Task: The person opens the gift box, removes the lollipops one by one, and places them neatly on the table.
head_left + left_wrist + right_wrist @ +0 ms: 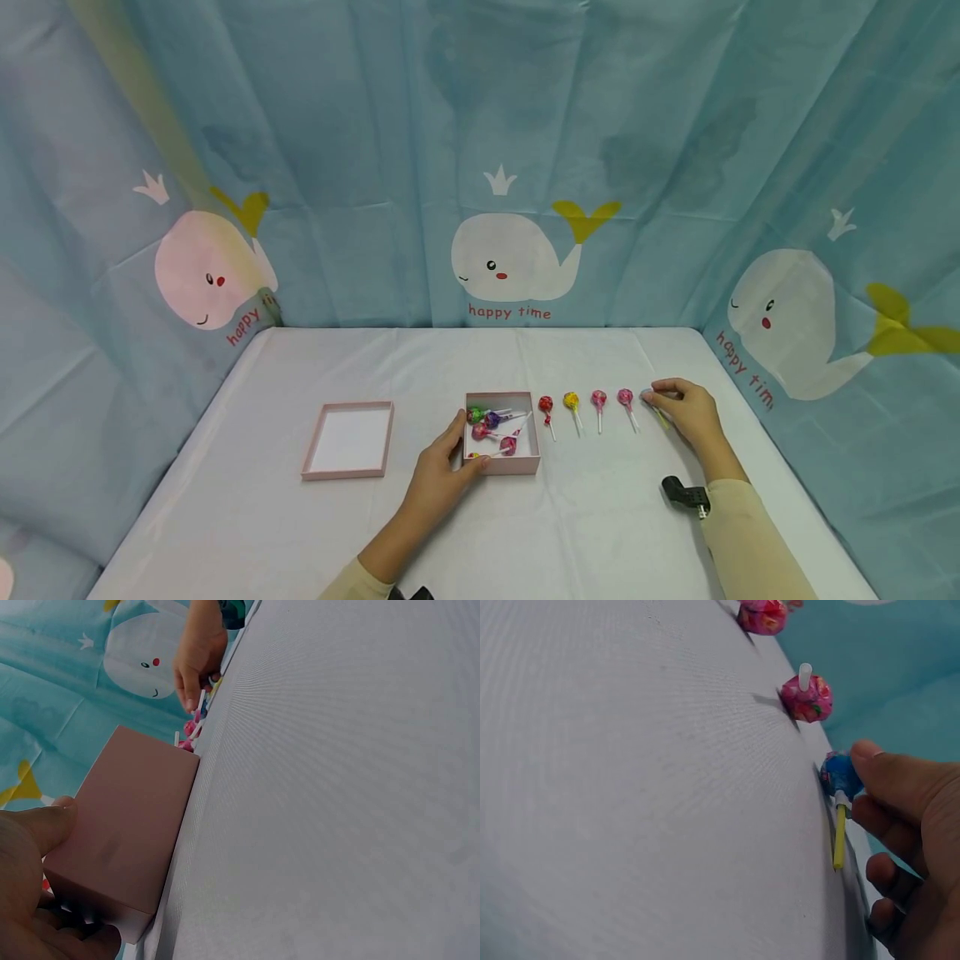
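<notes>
The left hand (438, 475) grips the open pink cardboard box (504, 433); right of the box, the right hand (686, 411) pinches a blue-headed, yellow-stick lollipop (841, 796). The whale curtain (510, 258) reads "happy time".

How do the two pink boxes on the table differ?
The left pink box is shallow and holds nothing; the right pink box is deeper and holds several lollipops. No hand touches the left box; the left hand grips the right box's near corner. Both are pink, square and open-topped.
</notes>
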A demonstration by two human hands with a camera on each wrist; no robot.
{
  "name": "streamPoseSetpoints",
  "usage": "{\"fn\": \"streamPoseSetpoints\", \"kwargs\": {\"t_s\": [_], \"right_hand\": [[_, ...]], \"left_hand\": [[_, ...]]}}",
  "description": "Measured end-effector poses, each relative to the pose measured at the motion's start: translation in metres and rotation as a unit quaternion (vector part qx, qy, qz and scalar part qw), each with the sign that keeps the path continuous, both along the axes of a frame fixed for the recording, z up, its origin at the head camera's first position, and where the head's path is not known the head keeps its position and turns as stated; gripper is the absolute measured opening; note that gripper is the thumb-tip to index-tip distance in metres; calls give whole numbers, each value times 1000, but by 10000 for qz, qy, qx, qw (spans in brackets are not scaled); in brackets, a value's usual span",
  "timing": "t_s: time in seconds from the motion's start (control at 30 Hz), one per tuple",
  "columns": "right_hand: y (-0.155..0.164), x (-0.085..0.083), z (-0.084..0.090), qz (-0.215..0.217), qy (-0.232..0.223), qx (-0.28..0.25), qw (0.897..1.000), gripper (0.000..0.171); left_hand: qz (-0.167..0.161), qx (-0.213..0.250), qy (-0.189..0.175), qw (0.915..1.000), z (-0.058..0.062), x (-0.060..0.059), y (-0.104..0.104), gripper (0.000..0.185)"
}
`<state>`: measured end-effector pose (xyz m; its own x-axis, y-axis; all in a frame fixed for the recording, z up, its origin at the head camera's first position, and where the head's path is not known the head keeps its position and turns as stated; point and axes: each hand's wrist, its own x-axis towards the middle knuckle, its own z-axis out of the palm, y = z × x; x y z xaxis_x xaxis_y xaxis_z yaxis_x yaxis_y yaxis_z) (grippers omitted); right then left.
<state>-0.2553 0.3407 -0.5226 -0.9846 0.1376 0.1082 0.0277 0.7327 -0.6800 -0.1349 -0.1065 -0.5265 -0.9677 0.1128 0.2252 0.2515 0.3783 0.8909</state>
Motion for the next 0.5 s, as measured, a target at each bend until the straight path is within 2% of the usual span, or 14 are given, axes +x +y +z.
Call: {"fn": "streamPoseSetpoints", "kwargs": {"t_s": [0.37, 0.5], "right_hand": [[0, -4, 1, 351, -243, 178, 9989, 36], [0, -4, 0, 336, -223, 259, 9988, 33]], "left_hand": [[12, -26, 29, 10000, -1, -1, 0, 89], [2, -59, 5, 10000, -1, 0, 0, 89]]}}
